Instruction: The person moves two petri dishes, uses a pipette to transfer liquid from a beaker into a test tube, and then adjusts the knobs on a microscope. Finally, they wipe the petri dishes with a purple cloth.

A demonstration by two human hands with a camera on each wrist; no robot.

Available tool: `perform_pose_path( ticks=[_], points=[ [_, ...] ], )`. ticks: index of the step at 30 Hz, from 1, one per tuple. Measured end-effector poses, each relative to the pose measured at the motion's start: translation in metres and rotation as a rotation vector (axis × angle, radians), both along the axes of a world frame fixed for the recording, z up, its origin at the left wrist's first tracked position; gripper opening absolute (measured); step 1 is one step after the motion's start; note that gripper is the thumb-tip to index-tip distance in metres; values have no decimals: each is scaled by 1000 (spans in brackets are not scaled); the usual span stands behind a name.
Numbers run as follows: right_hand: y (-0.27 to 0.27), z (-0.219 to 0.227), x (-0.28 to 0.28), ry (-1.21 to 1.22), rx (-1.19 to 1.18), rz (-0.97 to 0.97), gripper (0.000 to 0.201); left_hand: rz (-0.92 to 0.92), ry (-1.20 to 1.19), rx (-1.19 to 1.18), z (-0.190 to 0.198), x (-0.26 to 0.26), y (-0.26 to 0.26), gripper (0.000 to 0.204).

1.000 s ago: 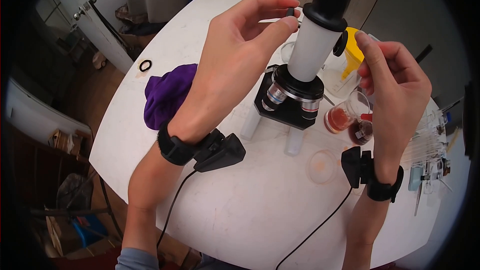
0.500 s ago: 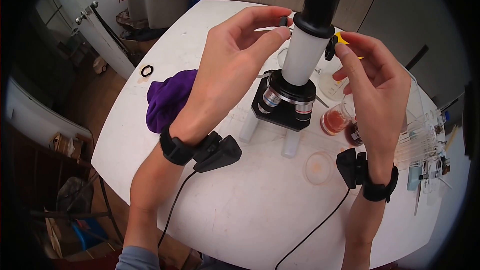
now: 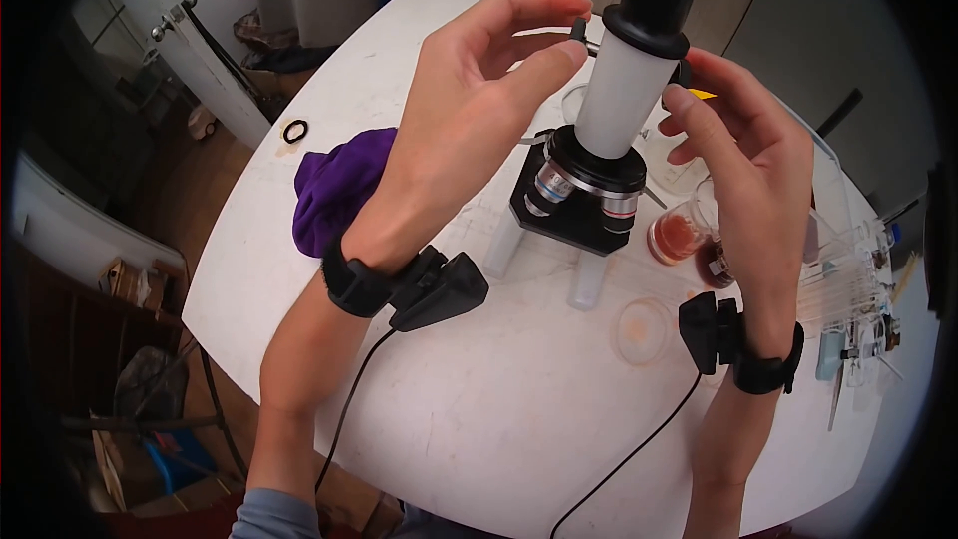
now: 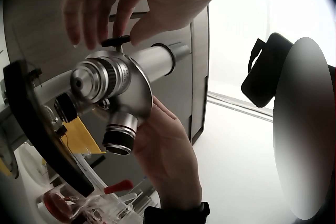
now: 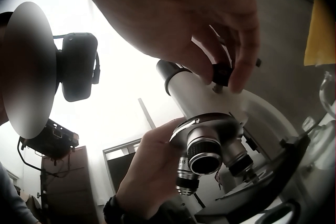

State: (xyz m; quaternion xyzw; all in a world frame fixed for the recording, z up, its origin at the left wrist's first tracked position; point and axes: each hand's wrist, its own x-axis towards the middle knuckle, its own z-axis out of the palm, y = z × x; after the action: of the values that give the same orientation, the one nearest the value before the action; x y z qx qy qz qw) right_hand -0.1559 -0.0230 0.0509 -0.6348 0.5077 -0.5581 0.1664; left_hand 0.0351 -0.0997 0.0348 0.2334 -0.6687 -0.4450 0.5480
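A white microscope (image 3: 626, 100) with a black eyepiece tube stands on the white table between the two hands. My left hand (image 3: 464, 110) pinches the black focus knob (image 3: 579, 30) on its left side between thumb and forefinger. On the other side my right hand (image 3: 753, 165) holds the opposite knob (image 5: 221, 74) between thumb and fingers. Below the knobs, silver objectives (image 5: 205, 155) hang from the nosepiece over the black stage (image 3: 569, 225). The fingers partly cover the right knob in the head view.
Right of the microscope stand a beaker of red liquid (image 3: 674, 238) and a dark bottle. A shallow round dish (image 3: 642, 331) lies nearer me, with glassware (image 3: 848, 289) along the right edge. Purple cloth (image 3: 334, 195) and a black ring (image 3: 294, 131) lie left.
My right hand has moved left from beside the microscope and taken hold of the right knob. My left hand stays on the left knob. The head view dipped and came back.
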Motion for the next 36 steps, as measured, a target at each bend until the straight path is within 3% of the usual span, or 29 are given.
perform_pose_path(
  ticks=[6,9,16,22,25,27,36],
  points=[
    [-1,-1,1,-116,33,22,38,-40,9,-42,-1,1,-3,31],
    [-1,-1,5,-36,-29,-51,39,-28,-5,-44,-2,1,-2,31],
    [0,-2,0,3,-3,-12,41,11,-12,-19,-6,-1,-4,32],
    [-3,-3,-2,-62,51,1,40,1,53,-134,-6,-4,-3,29],
    [-4,-4,2,-125,29,7,39,-5,17,-75,-4,-1,-2,29],
    [-2,-2,6,-57,-34,-73,38,-6,20,-80,-5,-3,-3,30],
    [0,-3,1,-5,20,-35,38,-1,-9,-49,-6,-2,-4,35]
  ],
)
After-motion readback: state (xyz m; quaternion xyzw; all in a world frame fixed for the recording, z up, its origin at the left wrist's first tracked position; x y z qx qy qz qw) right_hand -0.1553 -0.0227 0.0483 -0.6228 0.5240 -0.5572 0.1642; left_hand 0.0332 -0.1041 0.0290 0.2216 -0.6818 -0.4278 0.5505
